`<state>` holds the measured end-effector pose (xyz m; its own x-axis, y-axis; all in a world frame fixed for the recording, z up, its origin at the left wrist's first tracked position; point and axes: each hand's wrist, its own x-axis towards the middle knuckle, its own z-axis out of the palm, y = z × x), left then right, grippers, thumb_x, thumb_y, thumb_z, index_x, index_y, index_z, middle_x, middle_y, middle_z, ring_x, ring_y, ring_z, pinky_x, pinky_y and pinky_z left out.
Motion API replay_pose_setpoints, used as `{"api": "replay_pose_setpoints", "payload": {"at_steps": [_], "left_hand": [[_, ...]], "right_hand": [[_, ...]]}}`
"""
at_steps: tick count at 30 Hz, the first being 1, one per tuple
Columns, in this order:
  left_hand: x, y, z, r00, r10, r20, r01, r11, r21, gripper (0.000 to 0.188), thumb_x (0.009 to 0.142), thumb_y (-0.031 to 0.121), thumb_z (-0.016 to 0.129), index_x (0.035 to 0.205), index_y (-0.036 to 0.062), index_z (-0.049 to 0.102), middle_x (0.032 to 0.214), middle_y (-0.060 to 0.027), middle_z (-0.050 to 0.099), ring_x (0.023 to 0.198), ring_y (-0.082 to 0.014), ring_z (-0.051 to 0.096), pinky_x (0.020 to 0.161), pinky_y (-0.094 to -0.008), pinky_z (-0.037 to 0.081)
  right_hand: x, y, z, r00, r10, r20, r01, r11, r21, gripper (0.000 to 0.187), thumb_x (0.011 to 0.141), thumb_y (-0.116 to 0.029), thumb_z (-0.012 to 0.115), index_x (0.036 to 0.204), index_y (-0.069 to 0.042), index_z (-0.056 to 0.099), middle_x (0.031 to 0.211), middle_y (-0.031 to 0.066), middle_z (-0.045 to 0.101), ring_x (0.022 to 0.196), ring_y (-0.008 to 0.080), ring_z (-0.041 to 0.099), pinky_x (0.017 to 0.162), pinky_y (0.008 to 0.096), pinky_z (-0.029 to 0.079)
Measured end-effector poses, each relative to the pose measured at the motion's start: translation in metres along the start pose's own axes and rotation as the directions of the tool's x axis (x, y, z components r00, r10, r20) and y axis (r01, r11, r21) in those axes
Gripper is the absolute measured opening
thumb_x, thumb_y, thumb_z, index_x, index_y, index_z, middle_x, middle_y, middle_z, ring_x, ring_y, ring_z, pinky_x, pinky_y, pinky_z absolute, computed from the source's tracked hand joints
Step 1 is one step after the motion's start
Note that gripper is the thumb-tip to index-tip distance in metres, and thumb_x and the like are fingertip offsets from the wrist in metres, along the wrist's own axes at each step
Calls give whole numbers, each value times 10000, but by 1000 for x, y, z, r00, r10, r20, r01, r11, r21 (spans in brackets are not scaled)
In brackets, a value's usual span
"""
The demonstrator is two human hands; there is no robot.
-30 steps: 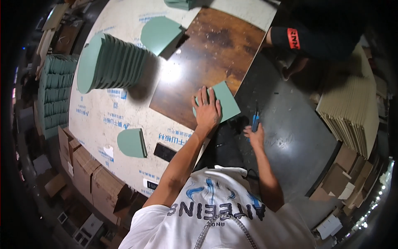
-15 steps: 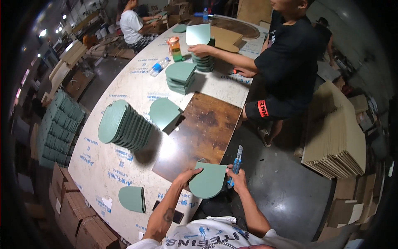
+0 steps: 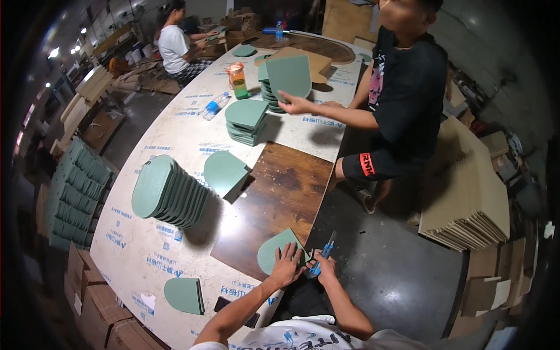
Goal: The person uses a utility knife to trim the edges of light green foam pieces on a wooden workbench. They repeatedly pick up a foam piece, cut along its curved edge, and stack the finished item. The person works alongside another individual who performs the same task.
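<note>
A green panel with one rounded end (image 3: 269, 249) lies at the near corner of a brown wood-grain board (image 3: 280, 192). Fingers spread, my left hand (image 3: 287, 268) rests flat on top of it. Just off its right edge, my right hand (image 3: 325, 269) is closed round a blue utility knife (image 3: 322, 256), blade pointing up and away. Part of the panel is hidden under my left hand. Farther left, a tall leaning stack of the same green panels (image 3: 160, 188) stands beside a loose panel (image 3: 223, 173). Another small pile (image 3: 182, 294) sits near my left forearm.
Across the table, a co-worker (image 3: 402, 105) holds up a green panel (image 3: 290, 79). Between us are another stack (image 3: 246, 121), a water bottle (image 3: 216, 106) and an orange-green bottle (image 3: 237, 80). A dark phone (image 3: 252, 319) lies near my left arm. Tan boards (image 3: 466, 192) stand at right.
The green panel went from being held in both hands to lying on the brown board. My left hand has opened flat onto it. The co-worker's raised panel has turned and come nearer.
</note>
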<state>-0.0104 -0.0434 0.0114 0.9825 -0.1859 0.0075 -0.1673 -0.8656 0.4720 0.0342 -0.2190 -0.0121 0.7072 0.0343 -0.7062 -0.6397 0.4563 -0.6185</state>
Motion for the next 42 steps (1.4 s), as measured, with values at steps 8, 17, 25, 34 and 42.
{"api": "replay_pose_setpoints", "payload": {"at_steps": [8,17,25,34,42], "left_hand": [[20,-41,14,843,-446,-300,465,885,-9,548,1000,304,518,1434,-26,459,1561,-243,371,1449,-424,308,1167,-629,179],[34,-36,14,854,-398,-335,427,904,16,533,1011,272,470,1439,-45,444,1551,-239,390,1453,-394,313,1168,-615,173],[30,-26,15,887,-327,-325,363,930,54,544,996,270,478,1437,-44,433,1502,-274,397,1404,-420,326,1140,-616,186],[34,-25,14,880,-329,-344,381,920,96,544,983,266,510,1437,-27,443,1508,-251,416,1396,-409,352,1148,-567,215],[51,-20,13,892,-361,-273,393,916,75,548,1007,313,486,1456,1,449,1548,-252,377,1442,-409,312,1161,-588,190]], "right_hand": [[12,4,-5,996,-84,40,92,952,-291,218,877,-50,750,1064,17,662,970,97,686,834,221,697,714,377,637],[27,12,-15,996,-71,47,83,934,-346,296,819,-19,812,1075,14,664,959,78,684,823,212,700,721,367,630],[17,23,-17,995,-99,11,99,974,-202,265,854,-45,794,1064,22,647,905,65,675,791,198,696,714,365,629],[5,-9,-6,995,-70,69,96,838,-536,252,910,-107,751,1075,21,610,891,107,703,734,203,721,620,307,569],[9,-10,-8,994,-74,84,109,805,-583,283,941,-165,726,1094,36,600,831,99,687,703,181,711,602,308,553]]}}
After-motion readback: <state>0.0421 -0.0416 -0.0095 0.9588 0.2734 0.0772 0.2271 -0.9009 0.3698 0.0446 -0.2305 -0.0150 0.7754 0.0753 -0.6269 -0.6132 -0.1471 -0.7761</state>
